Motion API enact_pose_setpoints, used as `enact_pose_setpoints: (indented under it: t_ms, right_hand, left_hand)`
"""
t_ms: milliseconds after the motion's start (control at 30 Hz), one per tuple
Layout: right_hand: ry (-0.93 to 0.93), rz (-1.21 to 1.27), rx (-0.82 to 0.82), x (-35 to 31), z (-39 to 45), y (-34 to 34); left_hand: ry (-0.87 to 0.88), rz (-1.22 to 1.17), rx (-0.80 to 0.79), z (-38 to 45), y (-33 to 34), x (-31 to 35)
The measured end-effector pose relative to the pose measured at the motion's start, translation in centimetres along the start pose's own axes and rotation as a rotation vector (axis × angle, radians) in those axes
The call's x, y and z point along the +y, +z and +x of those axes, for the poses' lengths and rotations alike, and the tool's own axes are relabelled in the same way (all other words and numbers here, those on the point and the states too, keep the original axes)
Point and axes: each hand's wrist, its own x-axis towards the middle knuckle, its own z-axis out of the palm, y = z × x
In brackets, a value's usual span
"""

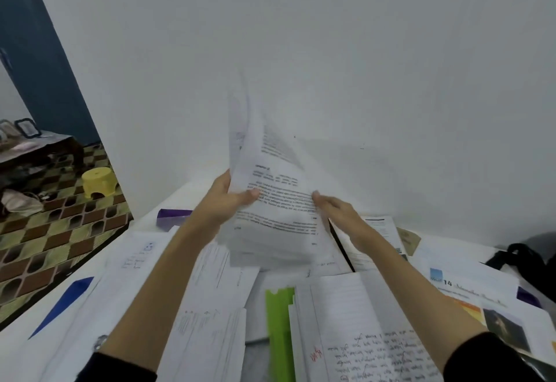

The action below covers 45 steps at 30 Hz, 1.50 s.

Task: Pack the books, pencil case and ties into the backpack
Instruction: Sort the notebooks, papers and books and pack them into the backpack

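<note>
A white table is standing against the wall, and open books and loose sheets are covering it. The black backpack is lying at its far right edge. Above the middle, both hands are holding up a thick printed book, its pages fanning upward. The left hand is gripping the left edge, thumb curled over the page. The right hand is touching the right edge, fingers nearly straight. A green folder is lying below.
</note>
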Motion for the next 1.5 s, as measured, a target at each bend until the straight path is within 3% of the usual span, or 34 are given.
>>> enact_pose_setpoints:
  t_ms: [100, 233, 300, 433, 667, 833, 1033, 1133, 1200, 1333, 1433, 1500]
  right_hand:
    - [-0.033, 0.224, -0.042, -2.1, -0.4, -0.8]
    - [-0.174, 0.446, 0.145, -4.2, -1.6, -2.9]
    - [-0.234, 0.433, 0.276, -4.7, -2.2, -3.5]
    - [-0.299, 0.337, 0.419, -4.9, -3.3, -3.5]
    - [-0.272, 0.264, 0.391, -3.8, -4.9, -4.5]
    - [-0.219, 0.284, 0.323, -2.7, -4.8, -4.2]
    - [-0.127, 0.300, 0.383, -0.5, -4.2, -2.5]
    - [-0.196, 0.243, 0.429, -2.0, -4.4, -2.4]
    - [-0.297, 0.162, 0.543, -3.7, -4.6, -3.0]
    - [-0.412, -0.027, 0.693, -7.1, -6.5, -5.1]
    - [-0.345, -0.119, 0.667, -7.2, -8.9, -6.3]
    - [-0.262, -0.136, 0.641, -6.0, -11.1, -6.5]
  left_hand:
    - [0.048, 0.061, -0.134, 0.2, -0.4, 2.0]
    - [0.071, 0.041, -0.042, 0.9, -0.2, 2.1]
    - [0.070, -0.005, 0.079, 1.2, 0.6, 1.6]
    - [0.105, -0.049, 0.150, 1.6, 3.3, 0.5]
    - [0.045, -0.056, -0.044, 2.1, 4.3, -0.1]
    - [-0.029, -0.044, 0.002, 1.6, 4.6, -2.6]
    - [-0.059, -0.113, 0.142, 1.2, 7.2, -3.8]
    - [-0.047, -0.112, 0.203, 1.5, 7.6, -2.8]
    - [-0.018, -0.134, 0.224, 1.7, 7.7, -1.8]
    - [-0.020, -0.169, 0.172, 1.2, 7.6, 0.0]
    - [-0.139, -0.192, 0.126, -0.8, 7.7, -0.2]
    - [-0.114, -0.243, 0.115, -3.5, 8.7, -1.1]
